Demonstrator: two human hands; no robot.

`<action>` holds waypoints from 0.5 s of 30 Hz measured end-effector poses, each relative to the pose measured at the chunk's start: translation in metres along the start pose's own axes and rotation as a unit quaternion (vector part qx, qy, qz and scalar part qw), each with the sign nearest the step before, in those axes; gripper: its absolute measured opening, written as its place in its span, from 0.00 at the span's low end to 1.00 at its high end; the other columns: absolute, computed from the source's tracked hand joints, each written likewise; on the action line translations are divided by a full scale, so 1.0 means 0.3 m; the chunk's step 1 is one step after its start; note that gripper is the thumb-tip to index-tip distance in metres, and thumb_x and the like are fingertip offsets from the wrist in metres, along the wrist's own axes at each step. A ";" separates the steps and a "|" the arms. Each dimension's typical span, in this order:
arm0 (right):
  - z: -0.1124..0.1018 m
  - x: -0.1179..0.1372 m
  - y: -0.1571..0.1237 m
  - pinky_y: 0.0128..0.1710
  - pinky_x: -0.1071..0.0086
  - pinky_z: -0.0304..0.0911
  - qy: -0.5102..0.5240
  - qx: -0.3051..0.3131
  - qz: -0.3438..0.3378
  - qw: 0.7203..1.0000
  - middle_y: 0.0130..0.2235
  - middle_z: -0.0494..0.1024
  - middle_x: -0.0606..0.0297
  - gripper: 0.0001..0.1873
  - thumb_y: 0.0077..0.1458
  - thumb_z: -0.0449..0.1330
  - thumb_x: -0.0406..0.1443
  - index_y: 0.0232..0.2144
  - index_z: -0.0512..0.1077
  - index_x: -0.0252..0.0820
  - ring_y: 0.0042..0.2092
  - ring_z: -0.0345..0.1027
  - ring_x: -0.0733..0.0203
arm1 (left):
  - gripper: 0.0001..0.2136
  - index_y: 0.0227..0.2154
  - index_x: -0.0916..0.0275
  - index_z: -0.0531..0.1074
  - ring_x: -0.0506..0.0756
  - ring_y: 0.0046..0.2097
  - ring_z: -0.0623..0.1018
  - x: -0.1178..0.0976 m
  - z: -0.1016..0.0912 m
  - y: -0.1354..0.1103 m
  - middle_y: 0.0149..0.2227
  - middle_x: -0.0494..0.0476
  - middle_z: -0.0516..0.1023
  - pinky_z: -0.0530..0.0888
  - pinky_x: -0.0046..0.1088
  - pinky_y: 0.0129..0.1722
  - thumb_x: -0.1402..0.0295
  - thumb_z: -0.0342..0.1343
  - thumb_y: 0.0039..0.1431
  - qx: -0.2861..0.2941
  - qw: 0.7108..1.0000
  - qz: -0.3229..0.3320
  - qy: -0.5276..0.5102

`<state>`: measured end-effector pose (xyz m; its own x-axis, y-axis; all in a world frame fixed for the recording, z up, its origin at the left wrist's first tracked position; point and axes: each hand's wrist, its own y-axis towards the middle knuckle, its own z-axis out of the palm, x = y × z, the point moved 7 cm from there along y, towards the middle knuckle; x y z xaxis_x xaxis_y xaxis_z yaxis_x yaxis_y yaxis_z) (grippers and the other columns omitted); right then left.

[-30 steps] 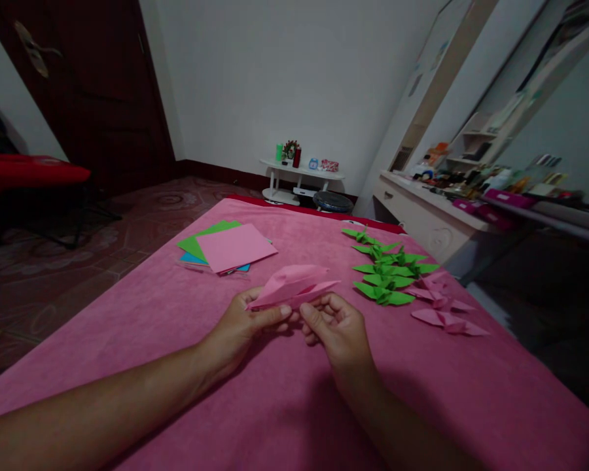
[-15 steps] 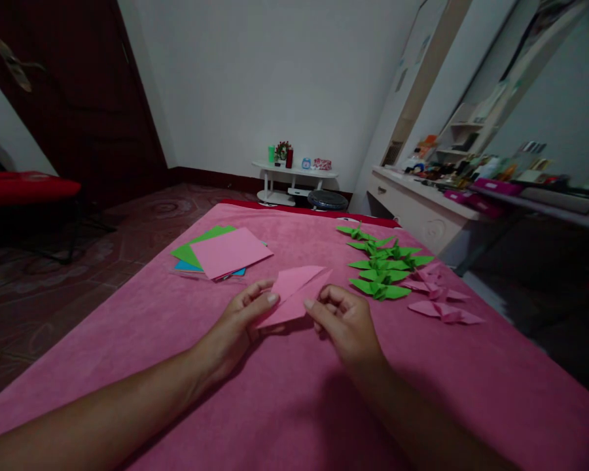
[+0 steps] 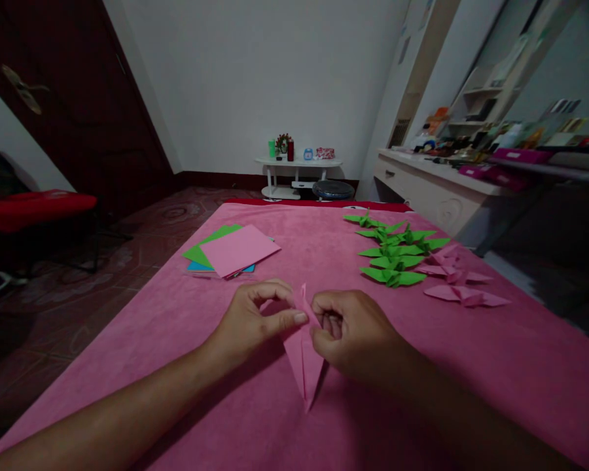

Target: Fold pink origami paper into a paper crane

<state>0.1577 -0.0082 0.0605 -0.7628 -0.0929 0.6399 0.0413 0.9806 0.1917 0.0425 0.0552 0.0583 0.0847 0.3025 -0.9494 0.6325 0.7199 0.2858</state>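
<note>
A partly folded piece of pink origami paper (image 3: 304, 363) is held between my two hands, its long point toward me and a narrow tip rising at the far end. My left hand (image 3: 262, 317) pinches its upper left side, thumb on top. On the other side, my right hand (image 3: 351, 327) grips the upper right edge with curled fingers. Several green paper cranes (image 3: 393, 275) stand to the right, and pink paper cranes (image 3: 467, 296) lie beside them. Left of my hands is a stack of square paper sheets (image 3: 240, 250), pink on top, with green and blue beneath.
Everything rests on a pink cloth-covered table (image 3: 177, 366). Beyond it is a low white stand (image 3: 299, 162) with small items. A cluttered dresser (image 3: 436, 183) stands at right, a red chair (image 3: 39, 206) at left.
The pink paper has turned so a long point faces me and looks narrower. Both hands have shifted slightly right and closed in on its upper part. The view has shifted a little.
</note>
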 end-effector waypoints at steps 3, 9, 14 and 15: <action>-0.028 0.024 0.001 0.21 0.74 0.47 0.007 -0.049 -0.023 0.999 0.19 0.64 0.73 0.05 0.43 0.57 0.30 0.21 0.64 0.43 0.21 0.55 0.69 | 0.03 0.25 0.64 0.76 0.51 0.32 0.74 0.030 -0.009 -0.009 0.28 0.55 0.77 0.70 0.27 0.34 0.70 0.63 0.46 -0.015 0.998 -0.030 -0.054; -0.070 0.073 -0.024 0.30 0.71 0.57 0.022 -0.170 -0.106 0.979 0.27 0.73 0.68 0.03 0.48 0.60 0.31 0.30 0.71 0.43 0.29 0.64 0.64 | 0.02 0.26 0.63 0.77 0.50 0.30 0.74 0.051 -0.026 -0.026 0.29 0.54 0.78 0.70 0.25 0.32 0.71 0.63 0.47 -0.063 0.990 -0.040 -0.120; -0.072 0.092 -0.040 0.31 0.70 0.59 0.018 -0.196 -0.159 0.967 0.27 0.74 0.65 0.06 0.49 0.60 0.29 0.31 0.74 0.42 0.30 0.66 0.62 | 0.02 0.24 0.63 0.77 0.48 0.28 0.73 0.047 -0.030 -0.032 0.25 0.53 0.77 0.69 0.23 0.30 0.72 0.64 0.45 -0.078 0.990 -0.032 -0.109; -0.074 0.091 -0.040 0.31 0.69 0.59 0.022 -0.199 -0.160 0.967 0.27 0.75 0.65 0.06 0.49 0.60 0.29 0.31 0.75 0.42 0.30 0.66 0.62 | 0.01 0.24 0.62 0.77 0.49 0.28 0.73 0.045 -0.030 -0.032 0.25 0.53 0.76 0.69 0.23 0.30 0.73 0.64 0.46 -0.078 0.990 -0.028 -0.111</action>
<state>0.1508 -0.0263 0.0921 -0.7495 -0.3962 0.5304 0.0598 0.7574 0.6502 0.0306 0.0580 0.0438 0.2298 0.1269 -0.9649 0.5160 0.8247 0.2314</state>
